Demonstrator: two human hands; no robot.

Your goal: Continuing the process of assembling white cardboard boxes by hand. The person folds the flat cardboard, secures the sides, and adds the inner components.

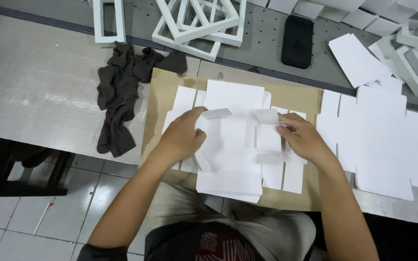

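A flat white die-cut box blank (pixel 233 140) lies on a brown cardboard sheet (pixel 163 96) at the table's near edge. My left hand (pixel 182 137) grips the blank's left side, where a flap stands raised near my fingertips. My right hand (pixel 303 137) pinches the right side flap, folded upright. Both hands are on the same blank, its centre panel showing between them.
A stack of flat white blanks (pixel 383 135) lies to the right. A dark crumpled cloth (pixel 122 92) sits left of the cardboard. Farther back lie white box frames (pixel 199 24), a black phone (pixel 297 41) and more white pieces (pixel 412 63). Tiled floor shows below the table edge.
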